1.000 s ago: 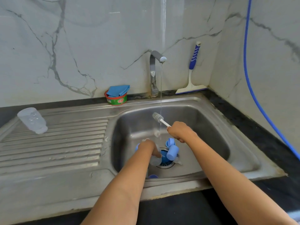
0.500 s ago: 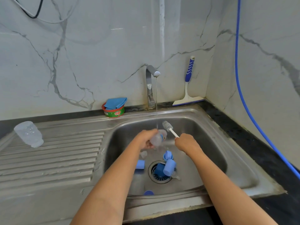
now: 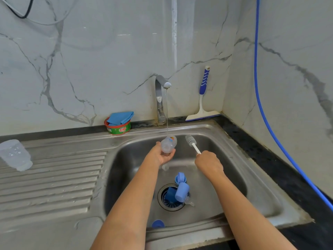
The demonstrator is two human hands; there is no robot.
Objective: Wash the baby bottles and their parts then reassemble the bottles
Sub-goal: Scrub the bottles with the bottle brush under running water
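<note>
My left hand [image 3: 161,155] holds a small clear baby bottle [image 3: 168,144] tilted under the thin water stream from the tap [image 3: 161,98]. To its right, my right hand [image 3: 209,163] grips the white handle of a bottle brush [image 3: 191,141], bristles pointing up and left, just apart from the bottle. On the sink floor by the drain [image 3: 170,197] lie blue bottle caps [image 3: 181,189], a clear teat [image 3: 189,202] and another clear part [image 3: 164,167]. A further blue part [image 3: 158,223] lies at the basin's front wall. A second clear bottle [image 3: 15,155] lies on the drainboard's far left.
The steel sink basin [image 3: 234,177] sits right of a ribbed drainboard [image 3: 54,181]. A green soap tub with a blue cloth [image 3: 119,124] stands behind the sink. A squeegee [image 3: 203,98] leans in the corner. A blue hose [image 3: 266,114] runs down the right wall.
My left hand lifted the clear bottle from the drain area up under the running water. My right hand with the brush stayed beside it, shifting slightly right.
</note>
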